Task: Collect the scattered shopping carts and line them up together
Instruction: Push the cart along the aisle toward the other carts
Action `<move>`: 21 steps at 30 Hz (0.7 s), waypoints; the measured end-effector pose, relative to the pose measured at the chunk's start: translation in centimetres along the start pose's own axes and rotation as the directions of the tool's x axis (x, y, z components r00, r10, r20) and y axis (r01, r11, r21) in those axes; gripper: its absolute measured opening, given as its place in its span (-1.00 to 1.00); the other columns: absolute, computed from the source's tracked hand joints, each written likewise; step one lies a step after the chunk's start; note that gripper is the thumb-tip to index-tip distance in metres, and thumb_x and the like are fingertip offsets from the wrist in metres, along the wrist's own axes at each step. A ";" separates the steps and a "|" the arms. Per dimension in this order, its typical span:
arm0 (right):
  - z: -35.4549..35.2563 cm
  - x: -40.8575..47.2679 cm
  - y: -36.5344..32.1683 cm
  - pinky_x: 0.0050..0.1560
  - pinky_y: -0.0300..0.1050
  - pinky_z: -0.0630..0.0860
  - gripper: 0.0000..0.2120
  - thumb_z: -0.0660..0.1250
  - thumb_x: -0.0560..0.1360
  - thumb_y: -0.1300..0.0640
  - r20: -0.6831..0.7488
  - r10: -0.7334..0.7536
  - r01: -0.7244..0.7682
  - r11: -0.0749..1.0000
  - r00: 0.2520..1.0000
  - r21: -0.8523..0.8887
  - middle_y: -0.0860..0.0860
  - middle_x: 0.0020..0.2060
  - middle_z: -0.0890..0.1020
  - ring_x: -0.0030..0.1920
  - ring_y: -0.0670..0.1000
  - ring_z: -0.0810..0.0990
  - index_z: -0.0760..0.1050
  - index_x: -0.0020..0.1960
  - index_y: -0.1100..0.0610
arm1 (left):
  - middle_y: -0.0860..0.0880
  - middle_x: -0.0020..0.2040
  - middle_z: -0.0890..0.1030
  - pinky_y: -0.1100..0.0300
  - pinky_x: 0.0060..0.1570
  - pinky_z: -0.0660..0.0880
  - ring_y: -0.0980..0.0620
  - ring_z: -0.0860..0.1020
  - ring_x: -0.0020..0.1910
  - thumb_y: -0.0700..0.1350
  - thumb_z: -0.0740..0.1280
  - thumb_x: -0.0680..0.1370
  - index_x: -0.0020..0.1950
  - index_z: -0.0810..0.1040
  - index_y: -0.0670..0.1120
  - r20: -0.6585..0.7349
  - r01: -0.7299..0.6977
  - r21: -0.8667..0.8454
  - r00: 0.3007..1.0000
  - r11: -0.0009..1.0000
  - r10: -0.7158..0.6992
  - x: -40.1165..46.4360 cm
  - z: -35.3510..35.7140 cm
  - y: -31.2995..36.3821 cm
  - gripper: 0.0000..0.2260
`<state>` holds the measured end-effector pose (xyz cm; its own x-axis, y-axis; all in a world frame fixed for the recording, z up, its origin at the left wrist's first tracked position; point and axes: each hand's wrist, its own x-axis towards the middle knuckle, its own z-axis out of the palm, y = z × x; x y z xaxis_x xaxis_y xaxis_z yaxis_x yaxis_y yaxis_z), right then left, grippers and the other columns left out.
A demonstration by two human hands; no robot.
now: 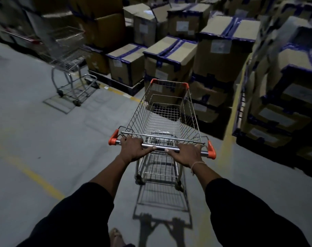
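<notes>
A dim warehouse aisle runs ahead, its grey concrete floor (44, 136) crossed by yellow painted lines (35, 177), with stacked cardboard boxes (171, 61) taped in blue rising on dark pallets along the far and right sides.

An empty wire shopping cart (162, 118) with orange corner caps stands mid-floor, its nose almost at the near edge of the pallet stack. The left hand (133, 148) and the right hand (186, 154) both grip its steel handle bar (160, 147), fingers curled over the top, thumbs lying along the bar toward each other. A second cart (69, 68) waits well apart, toward the far left of the floor, close beside the boxes there.

The chief risk, as I judge it, is the cart's front striking the boxes or catching the pallet edge just ahead; a push without first swinging left toward the other cart would cause that. A sharp turn could also clip the right-hand stack, which stands near the basket's side.

The far cart is blurred, so its handle and facing are hard to read. The front wheels of the held cart are hidden under its basket. A foot (116, 237) at the bottom edge is cut off, and the dark upper left shows little.
</notes>
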<state>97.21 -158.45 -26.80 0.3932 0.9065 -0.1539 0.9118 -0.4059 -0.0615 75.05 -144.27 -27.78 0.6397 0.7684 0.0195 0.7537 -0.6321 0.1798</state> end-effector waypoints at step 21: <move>-1.8 24.3 -29.2 0.30 0.23 0.26 0.02 -0.36 0.24 -0.73 -0.032 -0.099 0.099 0.995 0.995 0.016 -0.01 -0.14 0.66 0.02 0.13 0.63 0.56 -0.06 -0.02 | -0.01 -0.14 0.63 -0.20 0.30 0.27 -0.10 0.58 0.02 0.70 -0.14 0.31 -0.20 0.52 0.03 0.054 0.123 -0.007 0.991 0.992 -0.122 13.3 -6.5 -33.8 -0.19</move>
<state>80.34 -124.36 -26.97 0.3047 0.9454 -0.1157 0.9444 -0.3157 -0.0924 57.11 -112.07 -27.24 0.5500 0.8333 -0.0556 0.8255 -0.5323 0.1873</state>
